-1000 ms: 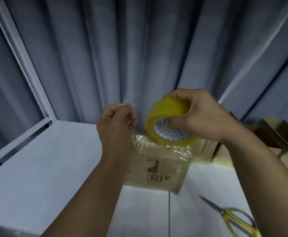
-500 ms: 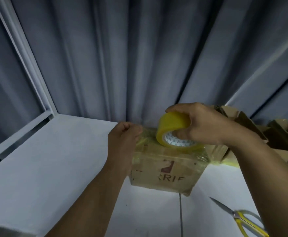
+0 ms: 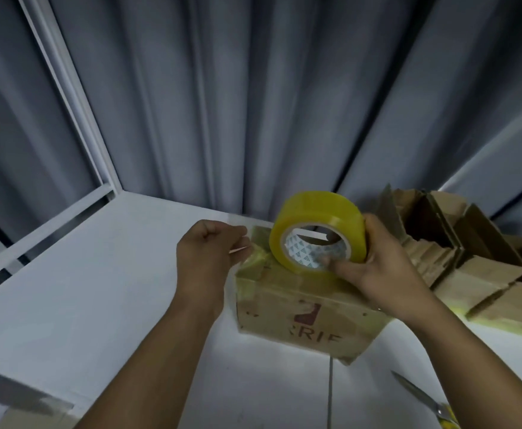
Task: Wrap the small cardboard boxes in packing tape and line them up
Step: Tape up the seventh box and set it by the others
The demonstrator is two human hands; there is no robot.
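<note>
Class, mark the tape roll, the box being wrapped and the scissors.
tape roll (image 3: 315, 210): head view, on its yellow outer band.
box (image 3: 280, 308): head view, on its printed front face.
scissors (image 3: 414, 391): head view, on the bare blade.

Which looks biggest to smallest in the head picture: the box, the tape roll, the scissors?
1. box
2. tape roll
3. scissors, but the picture edge cuts them off, so their place is unsure.

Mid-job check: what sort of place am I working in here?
Likely a small packing station: a white table backed by grey curtains, opened cardboard boxes heaped at the right, and a yellow tape roll held against a taped box, with scissors nearby.
</note>
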